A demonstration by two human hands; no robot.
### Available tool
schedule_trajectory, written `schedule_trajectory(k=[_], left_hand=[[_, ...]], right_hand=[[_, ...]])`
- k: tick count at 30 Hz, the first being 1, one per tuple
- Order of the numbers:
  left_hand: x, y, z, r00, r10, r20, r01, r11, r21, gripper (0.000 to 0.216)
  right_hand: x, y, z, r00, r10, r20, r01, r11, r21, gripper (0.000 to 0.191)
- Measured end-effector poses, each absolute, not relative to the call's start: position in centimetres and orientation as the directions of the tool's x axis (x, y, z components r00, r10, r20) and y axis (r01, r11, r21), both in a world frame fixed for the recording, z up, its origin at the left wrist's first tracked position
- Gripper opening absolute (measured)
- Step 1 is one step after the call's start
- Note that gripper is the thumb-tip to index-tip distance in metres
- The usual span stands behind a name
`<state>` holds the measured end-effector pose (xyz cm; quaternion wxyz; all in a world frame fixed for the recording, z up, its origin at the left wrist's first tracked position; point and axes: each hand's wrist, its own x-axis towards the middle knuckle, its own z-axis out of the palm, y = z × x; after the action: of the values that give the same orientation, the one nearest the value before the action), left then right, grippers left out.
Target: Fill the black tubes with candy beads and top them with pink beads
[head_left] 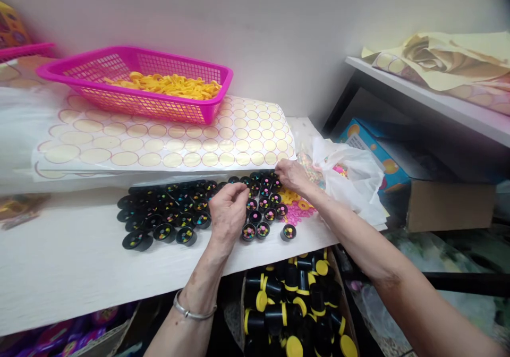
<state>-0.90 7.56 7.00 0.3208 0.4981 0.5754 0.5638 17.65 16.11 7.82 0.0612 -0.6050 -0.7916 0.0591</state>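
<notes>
My left hand, a metal bangle on its wrist, hovers over the small black cups with its fingers curled together. Whatever it may hold is hidden. Reaching farther back, my right hand has its fingertips pinched at the rear cups, by the edge of the sticker sheets; I cannot make out anything in them. Colourful beads lie inside the cups. Several cups between and in front of my hands also have a pink piece on top. Loose pink pieces and yellow rings are piled below my right hand.
A pink basket of yellow pieces stands on sheets of round stickers. White plastic bags lie at the right, before a blue box. Below the table edge is a carton of black, yellow-lidded containers. A shelf juts out at upper right.
</notes>
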Motion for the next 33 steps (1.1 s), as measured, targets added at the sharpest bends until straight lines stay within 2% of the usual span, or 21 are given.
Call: schedule_trajectory(k=[6,11,22,25,28,31,33], left_hand=[[-3.4,8.6,6.9,-0.424,0.882,0.205,0.234,-0.112,0.966,0.016],[-3.8,8.9,6.4,-0.453,0.863,0.222,0.245,-0.119,0.962,0.017],[-3.2,9.1,5.7,-0.433,0.871,0.232,0.318,-0.093,0.943,0.021],[-2.9,9.1,5.8,-0.430,0.872,0.234,0.321,-0.094,0.942,0.019],[-2.8,9.1,5.8,-0.413,0.876,0.248,0.331,-0.109,0.937,0.019],[-2.9,9.2,5.7,-0.397,0.881,0.257,0.360,-0.107,0.927,0.020],[-3.0,9.3,5.6,-0.387,0.883,0.266,0.386,-0.107,0.916,0.020]], right_hand=[[17.3,16.4,8.3,-0.324,0.946,-0.024,0.946,0.323,-0.036,0.022],[16.8,16.2,9.2,-0.413,0.908,-0.066,0.906,0.417,0.069,0.027],[16.9,16.2,9.8,-0.469,0.880,-0.079,0.879,0.474,0.054,0.027],[17.0,16.5,9.8,-0.428,0.901,-0.073,0.904,0.424,-0.059,0.024],[17.8,17.1,9.2,-0.364,0.931,0.010,0.882,0.348,-0.318,0.020],[19.7,17.3,8.6,-0.241,0.964,0.117,0.754,0.261,-0.603,0.019],[21.8,16.7,8.6,-0.175,0.975,0.139,0.667,0.221,-0.712,0.018]])
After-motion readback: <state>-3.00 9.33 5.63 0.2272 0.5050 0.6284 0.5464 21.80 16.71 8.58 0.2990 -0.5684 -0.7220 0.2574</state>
